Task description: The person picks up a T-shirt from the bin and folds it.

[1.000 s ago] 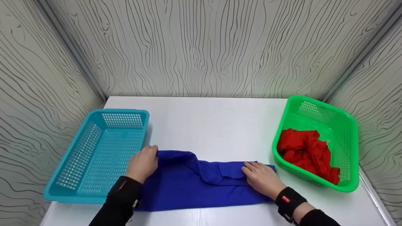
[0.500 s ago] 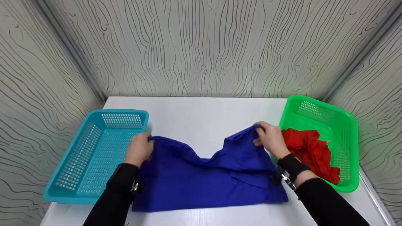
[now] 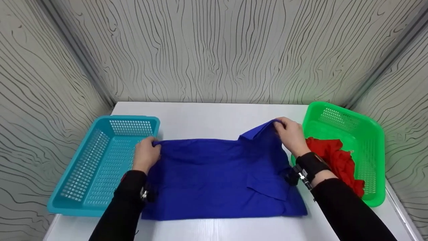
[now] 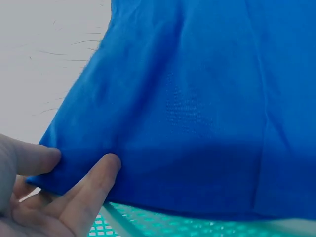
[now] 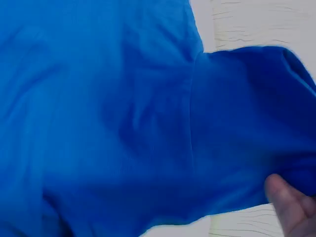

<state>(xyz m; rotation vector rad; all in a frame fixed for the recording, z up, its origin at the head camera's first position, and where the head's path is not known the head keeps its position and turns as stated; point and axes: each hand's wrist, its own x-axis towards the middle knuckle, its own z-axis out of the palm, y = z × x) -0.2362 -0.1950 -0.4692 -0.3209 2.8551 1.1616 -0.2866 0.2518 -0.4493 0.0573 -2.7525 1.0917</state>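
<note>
A blue cloth (image 3: 214, 177) lies on the white table (image 3: 200, 120), spread toward 6 o'clock in the head view. The left hand (image 3: 146, 154) pinches its corner at 10 o'clock between thumb and fingers. The right hand (image 3: 290, 134) pinches the corner at 2 o'clock, holding that end raised, its edge turned over. A turquoise basket (image 3: 83, 167) sits at 9 o'clock from the cloth; at 3 o'clock, a green basket (image 3: 372, 160) holds a crumpled red cloth (image 3: 341, 164).
</note>
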